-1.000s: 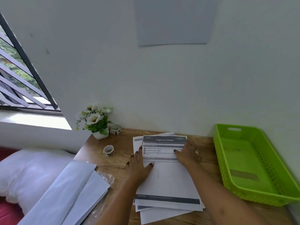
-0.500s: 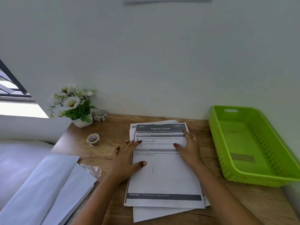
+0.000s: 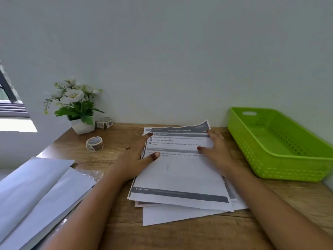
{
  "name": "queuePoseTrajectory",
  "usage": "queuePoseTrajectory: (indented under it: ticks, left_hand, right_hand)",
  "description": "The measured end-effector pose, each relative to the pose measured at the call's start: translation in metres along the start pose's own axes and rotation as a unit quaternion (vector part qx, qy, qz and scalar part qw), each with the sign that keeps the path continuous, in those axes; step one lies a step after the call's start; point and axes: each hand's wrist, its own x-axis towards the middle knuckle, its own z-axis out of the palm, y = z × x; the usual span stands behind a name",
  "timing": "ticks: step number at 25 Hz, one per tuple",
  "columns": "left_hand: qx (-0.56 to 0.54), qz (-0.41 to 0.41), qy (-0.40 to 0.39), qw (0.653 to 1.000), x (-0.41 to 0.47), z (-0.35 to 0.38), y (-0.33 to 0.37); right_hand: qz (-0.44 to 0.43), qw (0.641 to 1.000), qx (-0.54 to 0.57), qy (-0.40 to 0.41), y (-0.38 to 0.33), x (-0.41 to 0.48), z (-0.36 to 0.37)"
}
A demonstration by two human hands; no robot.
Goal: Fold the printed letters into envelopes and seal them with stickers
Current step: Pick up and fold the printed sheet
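A loose stack of printed letters lies on the wooden desk in front of me. My left hand rests spread on the top sheet's left edge, thumb on the paper. At the sheet's upper right edge is my right hand, and the far right corner of the top sheet curls up off the stack. White envelopes lie in a pile at the left. Two sticker rolls sit on the desk: a near sticker roll and a far sticker roll by the plant.
A green plastic basket stands at the right against the wall. A small white pot of flowers occupies the back left corner. Crinkled clear plastic wrap lies beside the envelopes. A window is at the far left.
The view has tilted down and shifted right. My right hand has lifted the top sheet's far right corner, which lay flat before. My left hand stays on the left edge.
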Motion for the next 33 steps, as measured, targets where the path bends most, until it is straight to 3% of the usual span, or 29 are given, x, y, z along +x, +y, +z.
queuePoseTrajectory:
  ticks: [3, 7, 12, 17, 21, 28, 33]
  left_hand:
    - [-0.036, 0.001, 0.017, 0.999, -0.004, -0.003, 0.006]
    - [-0.053, -0.024, 0.016, 0.998, -0.035, -0.006, 0.02]
    - [-0.125, -0.077, 0.066, 0.987, -0.085, -0.006, 0.032]
    - [-0.339, -0.05, 0.07, 0.937, -0.1, -0.015, 0.054]
    - [-0.396, -0.006, 0.078, 0.915, -0.08, -0.018, 0.056]
    - [-0.458, 0.046, 0.113, 0.881, -0.048, -0.003, 0.055]
    - [-0.43, 0.056, 0.178, 0.883, -0.042, -0.002, 0.043]
  right_hand:
    - [0.003, 0.992, 0.123, -0.008, -0.013, -0.019, -0.008]
    - [-0.02, 0.992, 0.122, 0.008, -0.023, -0.052, -0.018]
    - [-0.049, 0.975, 0.216, 0.012, -0.038, -0.101, -0.044]
    - [-0.056, 0.962, 0.264, -0.041, -0.035, -0.111, -0.061]
    - [-0.062, 0.955, 0.274, -0.099, -0.022, -0.1, -0.073]
    - [-0.111, 0.967, 0.23, -0.015, -0.036, -0.072, -0.066]
    - [-0.148, 0.987, 0.061, 0.013, -0.037, -0.067, -0.07]
